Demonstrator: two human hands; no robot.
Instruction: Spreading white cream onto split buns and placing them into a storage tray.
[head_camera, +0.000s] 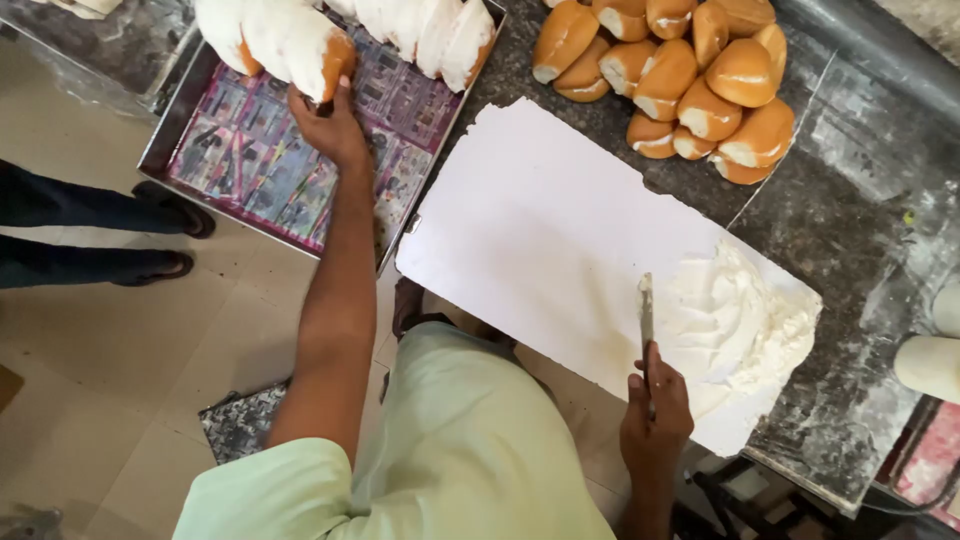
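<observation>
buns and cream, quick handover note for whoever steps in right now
Left hand: setting a cream-coated bun in the paper-lined tray.
Right hand: holding a knife, blade by the cream pile on the white sheet.
Done: a row of coated buns sits at the tray's far end.
Left: a heap of plain buns on the counter.

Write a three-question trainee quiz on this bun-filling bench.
1. True or false: the right hand holds a knife.
2. Where does the left hand rest? A) on a cream-covered bun in the paper-lined tray; B) on the plain buns.
3. Fill in: the mound of white cream sits on a white ____.

Key: 1 true; 2 A; 3 sheet.
</observation>
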